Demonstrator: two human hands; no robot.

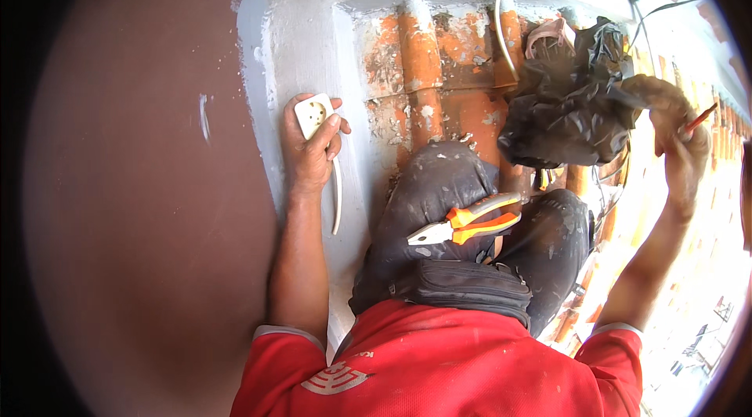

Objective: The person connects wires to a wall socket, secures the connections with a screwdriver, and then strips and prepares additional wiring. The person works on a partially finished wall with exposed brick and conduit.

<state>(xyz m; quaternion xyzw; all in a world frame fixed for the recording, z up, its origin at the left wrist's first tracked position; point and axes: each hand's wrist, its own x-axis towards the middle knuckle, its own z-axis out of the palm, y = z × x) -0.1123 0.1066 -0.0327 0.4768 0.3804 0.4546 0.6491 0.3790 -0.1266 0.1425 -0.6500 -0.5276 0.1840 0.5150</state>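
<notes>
My left hand [309, 146] is closed around a white power socket [312, 114], its face with the holes turned up. A short white cable [338, 197] hangs below that hand. On the right, my right hand [683, 131] grips a slim red stick-like tool [703, 117], whose kind I cannot make out. Fingers of the same hand reach the edge of a crumpled black plastic bag [560, 115]; whether they pinch it is unclear. Combination pliers [470, 219] with orange and grey handles lie across my lap, their jaws pointing left.
Orange roof tiles [423, 48], worn and paint-spotted, lie ahead. A grey-painted ledge [309, 48] borders a brown wall [149, 166] on the left. One white cable [499, 13] curves down at the top. A black waist pouch [470, 285] sits at my waist. Thin wires run beside the bag.
</notes>
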